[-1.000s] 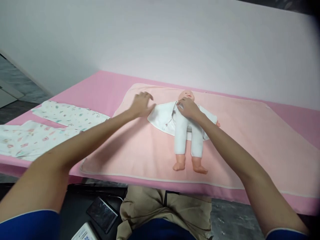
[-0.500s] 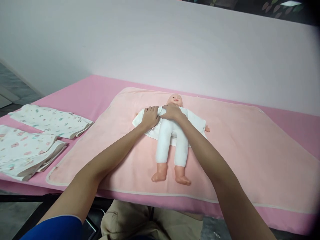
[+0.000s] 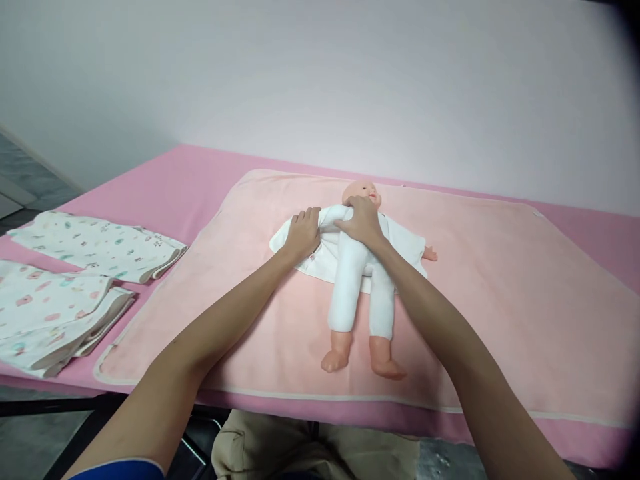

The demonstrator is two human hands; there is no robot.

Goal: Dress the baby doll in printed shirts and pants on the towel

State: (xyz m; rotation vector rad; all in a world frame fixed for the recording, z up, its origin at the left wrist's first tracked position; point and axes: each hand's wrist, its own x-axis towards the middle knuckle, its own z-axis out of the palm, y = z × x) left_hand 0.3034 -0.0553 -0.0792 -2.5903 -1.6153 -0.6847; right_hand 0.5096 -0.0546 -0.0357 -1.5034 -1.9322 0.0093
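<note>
Left hand (image 3: 303, 233), fingers curled, grips the white baby shirt (image 3: 407, 241); right hand (image 3: 364, 221), half-curled, clasps the baby doll (image 3: 346, 293).

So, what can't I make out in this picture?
In the head view:
Doll: part of its chest is hidden by the right hand.
White jacket: the portion under the left hand is covered.
Nearer printed cloth: cut off by the left edge.
Trousers: cut off by the bottom edge.

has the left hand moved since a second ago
Yes, the left hand has moved right across the mat, away from its far-left corner, onto the doll's shirt.
</note>
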